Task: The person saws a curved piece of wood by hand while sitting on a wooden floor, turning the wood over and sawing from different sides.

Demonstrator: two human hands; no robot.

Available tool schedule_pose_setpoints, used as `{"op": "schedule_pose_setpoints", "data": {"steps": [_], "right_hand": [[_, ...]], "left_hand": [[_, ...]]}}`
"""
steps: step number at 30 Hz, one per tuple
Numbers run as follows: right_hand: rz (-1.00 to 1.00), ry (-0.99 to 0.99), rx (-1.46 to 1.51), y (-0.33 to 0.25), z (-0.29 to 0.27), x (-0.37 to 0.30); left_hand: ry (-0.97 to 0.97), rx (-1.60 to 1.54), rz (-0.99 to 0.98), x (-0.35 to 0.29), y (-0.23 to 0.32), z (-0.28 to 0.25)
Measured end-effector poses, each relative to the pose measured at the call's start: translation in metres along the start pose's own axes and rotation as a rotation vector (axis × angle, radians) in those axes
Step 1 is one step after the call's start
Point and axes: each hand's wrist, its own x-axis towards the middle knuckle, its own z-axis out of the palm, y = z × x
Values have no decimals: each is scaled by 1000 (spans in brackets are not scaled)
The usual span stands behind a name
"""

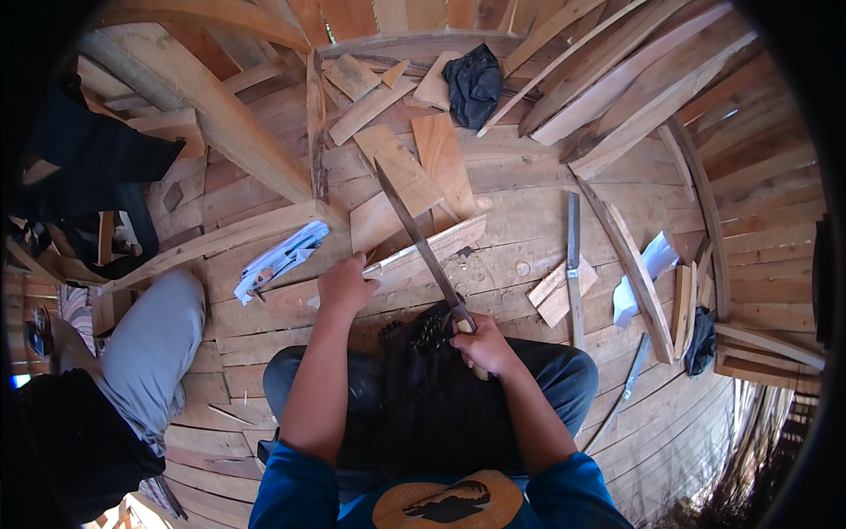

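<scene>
My right hand (485, 344) is wrapped round the wooden handle of a machete (414, 231). The long dark blade slants up and to the left, crossing over a narrow wooden board (427, 253). With closed fingers my left hand (346, 286) grips that board near its middle, left of the blade. The board lies in front of my folded legs, its right end farther away. A pale strip runs along its upper edge. Whether the blade touches the wood, I cannot tell. Black cloth (423, 397) covers my lap.
Loose wood pieces (401, 167) and a black bag (473, 85) lie ahead. Crumpled paper (282, 256) rests left of the board. To the right are a metal-looking strip (574, 264), a leaning plank (630, 256) and more paper (643, 273). Another person's grey-clad leg (154, 353) is at left.
</scene>
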Motion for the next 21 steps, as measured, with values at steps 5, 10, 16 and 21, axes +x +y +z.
{"op": "schedule_pose_setpoints", "data": {"steps": [5, 10, 16, 21], "right_hand": [[-7, 18, -21, 4, -2, 2], [13, 35, -58, 6, -6, 5], [13, 41, -35, 5, -7, 4], [15, 38, -17, 3, -7, 4]], "left_hand": [[15, 19, 2, 1, 0, 1], [-20, 15, -9, 1, -1, 0], [-27, 7, -20, 3, -2, 2], [-33, 3, -31, 4, -5, 3]]}}
